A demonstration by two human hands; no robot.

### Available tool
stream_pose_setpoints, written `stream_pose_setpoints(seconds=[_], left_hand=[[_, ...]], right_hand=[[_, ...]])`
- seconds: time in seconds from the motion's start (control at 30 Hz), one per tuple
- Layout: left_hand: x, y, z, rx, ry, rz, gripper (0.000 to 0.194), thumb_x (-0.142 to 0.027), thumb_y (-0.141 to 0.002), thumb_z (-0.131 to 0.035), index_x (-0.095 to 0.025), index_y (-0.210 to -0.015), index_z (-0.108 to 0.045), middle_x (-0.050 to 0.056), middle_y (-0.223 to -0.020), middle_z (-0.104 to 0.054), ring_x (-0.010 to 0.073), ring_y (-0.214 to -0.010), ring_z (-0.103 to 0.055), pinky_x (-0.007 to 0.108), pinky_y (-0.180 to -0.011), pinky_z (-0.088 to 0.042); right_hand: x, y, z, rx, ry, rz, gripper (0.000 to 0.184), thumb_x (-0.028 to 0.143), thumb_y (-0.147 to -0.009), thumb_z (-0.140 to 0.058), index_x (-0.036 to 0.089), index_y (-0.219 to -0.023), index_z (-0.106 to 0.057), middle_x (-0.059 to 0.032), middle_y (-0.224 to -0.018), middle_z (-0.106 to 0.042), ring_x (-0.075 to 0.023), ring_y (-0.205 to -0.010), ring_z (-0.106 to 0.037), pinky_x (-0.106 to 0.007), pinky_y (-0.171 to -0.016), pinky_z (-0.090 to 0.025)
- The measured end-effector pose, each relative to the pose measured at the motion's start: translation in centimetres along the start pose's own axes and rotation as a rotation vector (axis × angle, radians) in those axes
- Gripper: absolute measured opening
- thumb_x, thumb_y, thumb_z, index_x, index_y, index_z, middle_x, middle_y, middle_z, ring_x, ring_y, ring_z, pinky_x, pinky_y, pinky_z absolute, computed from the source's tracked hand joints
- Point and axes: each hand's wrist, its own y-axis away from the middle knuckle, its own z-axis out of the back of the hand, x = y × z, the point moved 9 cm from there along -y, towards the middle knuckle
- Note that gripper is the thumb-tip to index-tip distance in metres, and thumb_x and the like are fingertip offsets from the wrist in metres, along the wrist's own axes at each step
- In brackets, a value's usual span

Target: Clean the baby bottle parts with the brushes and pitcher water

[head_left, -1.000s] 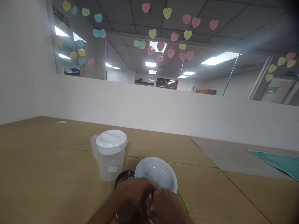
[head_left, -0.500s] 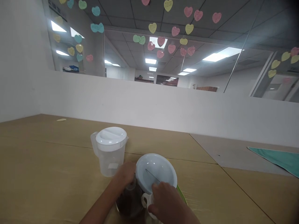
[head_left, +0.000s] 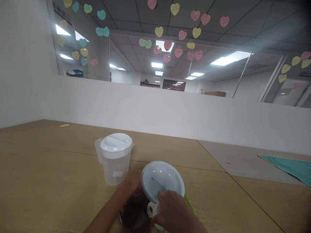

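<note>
My left hand (head_left: 133, 181) is closed at the top of a clear container (head_left: 133, 212) with dark contents; its fingertips are hidden. My right hand (head_left: 172, 205) is closed around a white piece with a ring-shaped handle (head_left: 151, 208), and something clear shows below it. Its kind cannot be made out. Just beyond the right hand sits a pale blue-white bowl (head_left: 167, 174), tipped towards me. A thin dark rod (head_left: 157, 183) shows against the bowl's inside and runs down to the right fingers. A lidded translucent pitcher (head_left: 116, 161) stands upright beyond my left hand.
A green edge (head_left: 189, 204) shows under the bowl at the right. On the brown-covered table (head_left: 60, 181) lies a small yellow paper (head_left: 64, 125) at the far left. A teal cloth (head_left: 289, 166) lies at the right. A white wall (head_left: 150, 106) rises behind the table.
The clear container with dark contents looks shifted slightly left and more tilted beneath my left hand. My right hand, the bowl and the pitcher stay nearly where they were.
</note>
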Motion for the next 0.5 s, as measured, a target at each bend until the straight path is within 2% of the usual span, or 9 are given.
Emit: stream_pose_setpoints(seconds=[0.13,0.2,0.27,0.37,0.5], left_hand=[[0.4,1.7,3.4,-0.010,-0.222,0.108,0.024,-0.017,-0.063,-0.053,-0.014,-0.086,-0.059,0.014,-0.089,-0.065,0.0292,-0.085,-0.061,0.035,-0.070,-0.044],[-0.3,2.8,5.4,-0.046,-0.233,0.086,0.029,-0.022,-0.066,-0.051,-0.014,-0.093,-0.058,0.012,-0.091,-0.064,0.0264,-0.085,-0.060,0.032,-0.070,-0.043],[-1.7,4.0,6.9,-0.071,-0.156,0.005,0.031,-0.026,-0.069,-0.050,-0.016,-0.098,-0.055,0.008,-0.090,-0.064,0.0236,-0.084,-0.059,0.029,-0.068,-0.042],[-4.2,5.6,8.0,-0.062,-0.019,-0.124,0.037,-0.032,-0.072,-0.052,-0.023,-0.108,-0.050,0.003,-0.091,-0.062,0.0202,-0.083,-0.057,0.026,-0.067,-0.040],[-6.8,7.3,8.2,-0.027,0.060,-0.168,0.038,-0.031,-0.073,-0.052,-0.026,-0.110,-0.048,0.000,-0.092,-0.061,0.0186,-0.083,-0.056,0.025,-0.067,-0.040]], right_hand=[[0.1,-0.1,-0.1,0.012,-0.007,-0.004,0.031,0.025,-0.069,-0.066,0.009,-0.096,-0.065,-0.0171,-0.090,-0.067,-0.0300,-0.086,-0.064,-0.034,-0.067,-0.048],[0.1,-0.3,-0.2,0.016,-0.018,-0.013,0.031,0.024,-0.069,-0.066,0.008,-0.096,-0.065,-0.0175,-0.091,-0.066,-0.0298,-0.086,-0.064,-0.033,-0.067,-0.047],[0.0,-0.4,-0.2,0.011,-0.038,-0.018,0.034,0.026,-0.067,-0.068,0.009,-0.096,-0.064,-0.0175,-0.092,-0.066,-0.0299,-0.086,-0.063,-0.032,-0.066,-0.047],[-0.5,-0.3,0.1,-0.024,-0.073,-0.027,0.041,0.035,-0.063,-0.070,0.010,-0.096,-0.064,-0.0163,-0.091,-0.066,-0.0301,-0.085,-0.063,-0.031,-0.065,-0.045],[-2.1,0.6,1.2,-0.103,-0.122,-0.083,0.056,0.043,-0.065,-0.066,0.010,-0.110,-0.057,-0.0159,-0.088,-0.067,-0.0310,-0.083,-0.064,-0.031,-0.063,-0.045]])
